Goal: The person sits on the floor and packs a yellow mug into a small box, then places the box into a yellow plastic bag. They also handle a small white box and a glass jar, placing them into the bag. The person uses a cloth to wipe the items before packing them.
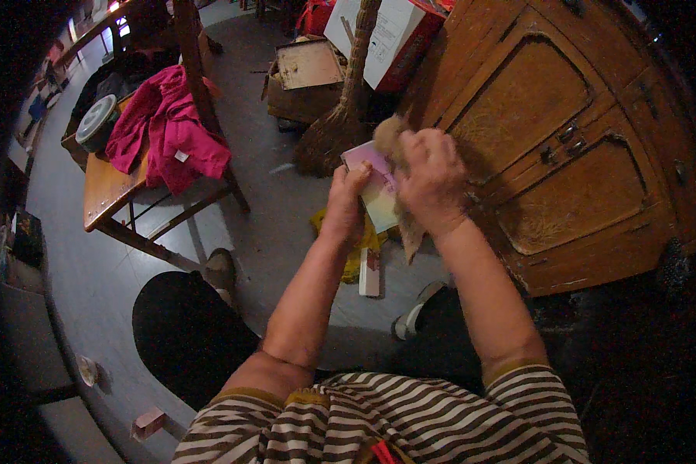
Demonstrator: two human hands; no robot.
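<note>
My left hand (345,200) grips a flat, rectangular pink and pale yellow box (381,204) by its left edge, the thumb on top. A crumpled tan cloth (390,134) is bunched in my right hand (432,177), against the right side of the box; one corner of the cloth hangs below. Motion blurs this hand, and it covers part of the box. On the floor beneath lie a yellow cloth or bag (351,265) and a narrow white box (370,281) with a brownish end.
A wooden cabinet (533,104) stands close on the right. Ahead are a straw broom (333,136) and an open cardboard box (296,104). At left, a wooden chair (113,188) bears a magenta garment (162,127) and a lidded container (97,123). A small pink box (148,423) lies lower left.
</note>
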